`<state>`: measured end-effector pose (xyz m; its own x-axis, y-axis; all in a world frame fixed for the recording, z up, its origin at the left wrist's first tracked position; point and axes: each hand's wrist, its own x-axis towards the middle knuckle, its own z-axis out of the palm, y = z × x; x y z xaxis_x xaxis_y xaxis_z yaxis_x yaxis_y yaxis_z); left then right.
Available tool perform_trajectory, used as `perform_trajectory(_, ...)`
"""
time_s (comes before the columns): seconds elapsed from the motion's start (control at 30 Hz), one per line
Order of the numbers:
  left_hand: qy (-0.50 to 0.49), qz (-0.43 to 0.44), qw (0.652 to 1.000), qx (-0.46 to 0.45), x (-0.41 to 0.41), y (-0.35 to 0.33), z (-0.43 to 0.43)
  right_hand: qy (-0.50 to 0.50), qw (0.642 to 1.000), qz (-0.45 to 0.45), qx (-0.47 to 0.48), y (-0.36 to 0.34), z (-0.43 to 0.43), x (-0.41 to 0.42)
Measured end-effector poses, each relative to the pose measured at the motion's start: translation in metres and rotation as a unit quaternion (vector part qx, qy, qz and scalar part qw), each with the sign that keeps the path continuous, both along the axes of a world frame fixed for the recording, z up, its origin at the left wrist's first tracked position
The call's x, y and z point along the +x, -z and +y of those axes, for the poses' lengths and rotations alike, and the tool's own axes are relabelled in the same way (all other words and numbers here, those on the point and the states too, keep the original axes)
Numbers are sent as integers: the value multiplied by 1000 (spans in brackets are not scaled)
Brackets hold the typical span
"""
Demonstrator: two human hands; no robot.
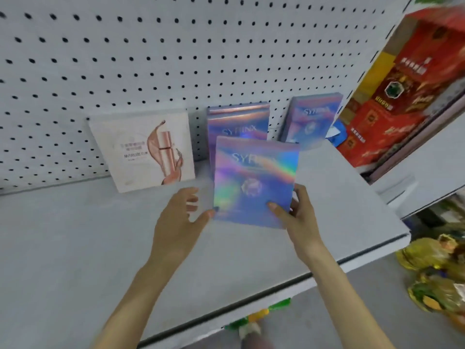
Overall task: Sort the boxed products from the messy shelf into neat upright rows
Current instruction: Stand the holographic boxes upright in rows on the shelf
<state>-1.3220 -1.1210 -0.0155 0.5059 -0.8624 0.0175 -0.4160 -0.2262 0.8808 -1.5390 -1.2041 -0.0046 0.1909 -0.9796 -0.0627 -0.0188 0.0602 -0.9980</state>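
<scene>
Right hand (295,212) grips the lower right corner of a holographic box (254,177), thumb on its face, over the shelf (75,235); left hand (180,215) is spread wide beside it, thumb apparently touching its lower left edge; matching boxes (237,119) stand upright beyond both hands.

R hand (298,214) grips holo box (254,180), L hand (178,215) thumb touching its edge.
</scene>
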Motion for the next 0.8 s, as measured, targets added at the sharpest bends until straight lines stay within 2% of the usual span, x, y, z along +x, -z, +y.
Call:
perform_trajectory(0.07, -52, -49, 997, -27, -8, -2, -20, -23, 1000, 0, -17, 6, -43, -14)
perform_trajectory(0.2, -120, -10, 992, -30, -32, -10, -66, -71, 997, 20, -33, 13, -109, -21)
perform_trajectory(0.3, -122, -2, 992, -14, -53, -9, -98, -102, 993, 17, -54, 17, -139, -11)
perform_trajectory(0.4, -136, -36, 990, -13, -66, -2, -113, -98, 993, 16, -68, 23, -155, 4)
perform_trajectory(0.57, -134, -60, 989, -6, -68, 3, -114, -114, 992, 11, -46, 37, -156, 19)
perform_trajectory(0.8, -85, -48, 994, 45, -63, -4, -100, -91, 993, 74, -32, 37, -151, 19)
